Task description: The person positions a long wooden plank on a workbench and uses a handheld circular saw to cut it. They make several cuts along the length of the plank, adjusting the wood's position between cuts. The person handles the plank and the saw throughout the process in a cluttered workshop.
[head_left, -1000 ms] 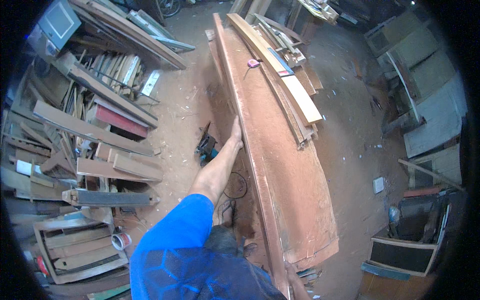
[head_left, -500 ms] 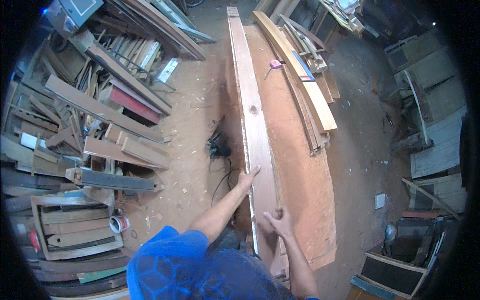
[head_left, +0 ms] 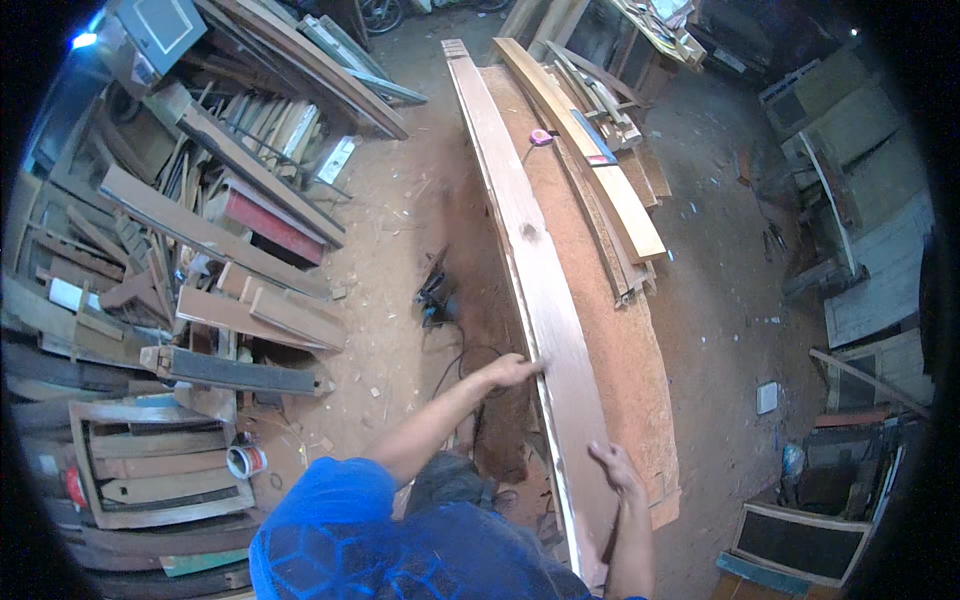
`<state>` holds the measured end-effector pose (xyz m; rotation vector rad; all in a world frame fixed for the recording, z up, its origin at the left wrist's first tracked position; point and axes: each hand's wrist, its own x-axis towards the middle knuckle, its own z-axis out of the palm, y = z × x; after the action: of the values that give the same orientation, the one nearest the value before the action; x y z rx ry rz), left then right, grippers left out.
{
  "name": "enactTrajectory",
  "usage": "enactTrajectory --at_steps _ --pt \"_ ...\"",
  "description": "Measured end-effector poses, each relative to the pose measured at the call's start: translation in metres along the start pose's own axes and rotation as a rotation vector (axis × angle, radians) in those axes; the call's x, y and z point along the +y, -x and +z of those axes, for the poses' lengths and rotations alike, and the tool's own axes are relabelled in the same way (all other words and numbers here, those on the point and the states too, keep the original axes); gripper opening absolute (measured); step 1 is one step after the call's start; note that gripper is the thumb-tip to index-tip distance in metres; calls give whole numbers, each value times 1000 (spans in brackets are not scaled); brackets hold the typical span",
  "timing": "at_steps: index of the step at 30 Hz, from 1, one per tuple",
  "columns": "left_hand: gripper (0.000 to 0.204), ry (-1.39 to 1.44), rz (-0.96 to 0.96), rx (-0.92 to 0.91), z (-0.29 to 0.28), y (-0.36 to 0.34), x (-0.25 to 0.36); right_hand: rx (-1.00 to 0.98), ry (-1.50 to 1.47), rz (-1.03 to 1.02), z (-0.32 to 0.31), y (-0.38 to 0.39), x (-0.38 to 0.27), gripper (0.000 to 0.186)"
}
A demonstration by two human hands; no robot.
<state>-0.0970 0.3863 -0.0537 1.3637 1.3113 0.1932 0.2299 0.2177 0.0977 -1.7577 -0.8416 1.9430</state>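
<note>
A long, reddish-brown wooden plank (head_left: 560, 320) with a dark knot runs lengthwise over a flat brown board (head_left: 560, 210), its near end beside my body. At the plank's left edge is my left hand (head_left: 512, 370), fingers curled around the edge and a fingertip on the upper face. Nearer to me, my right hand (head_left: 622, 472) grips the right edge, thumb side over the top; its other fingers are partly hidden. A pink tape measure (head_left: 541, 137) lies on the brown board, to the plank's right.
A pale timber length (head_left: 625, 205) and other strips lie along the board's right side. On the floor to the left sits a dark power tool (head_left: 434, 295) with a cord. Stacked lumber (head_left: 215, 205) fills the left; a white bucket (head_left: 246, 461) stands near it. Old panels (head_left: 880, 270) lean at right.
The plank's near end has swung right, uncovering floor at its left. My right hand, earlier closed over the plank, is now at its right edge. My left hand has moved right with the plank.
</note>
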Motion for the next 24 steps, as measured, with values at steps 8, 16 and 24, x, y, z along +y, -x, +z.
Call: enactTrajectory --at_steps 8,16,24 --pt "109 616 -208 484 -163 -93 44 207 275 185 9 195 72 67" --pt "105 1589 99 14 -103 -80 59 430 653 145 37 285 70 84" --pt "81 1790 132 93 -79 -89 17 1749 1507 -512 62 337 -29 71"
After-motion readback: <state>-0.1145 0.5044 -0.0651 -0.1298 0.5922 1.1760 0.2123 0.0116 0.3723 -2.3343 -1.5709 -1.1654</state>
